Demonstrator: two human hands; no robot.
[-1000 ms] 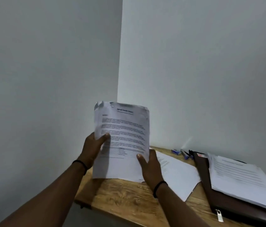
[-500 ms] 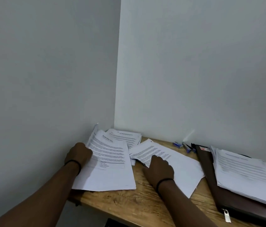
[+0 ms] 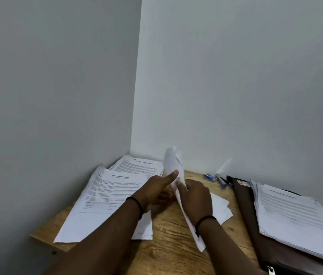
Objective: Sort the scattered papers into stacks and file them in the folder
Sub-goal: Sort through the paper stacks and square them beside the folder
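A stack of printed papers (image 3: 105, 197) lies on the wooden desk (image 3: 168, 253) at the left, with another printed sheet (image 3: 138, 165) behind it in the corner. My left hand (image 3: 154, 191) and my right hand (image 3: 194, 199) both grip a sheaf of white sheets (image 3: 173, 165) that stands on edge between them, the left thumb pressed on its upper part. More white sheets (image 3: 221, 209) lie flat under my right hand. A dark brown folder (image 3: 244, 197) lies open at the right with a thick paper stack (image 3: 291, 213) on it.
Blue pens (image 3: 219, 180) lie by the back wall beside the folder. Walls close in the desk at the left and back. The desk's front left edge (image 3: 43, 241) sits under the overhanging left stack.
The sheaf held up a second ago was laid on the left stack. My right hand then lifted sheets from the middle of the desk, and my left hand crossed over and took hold too.
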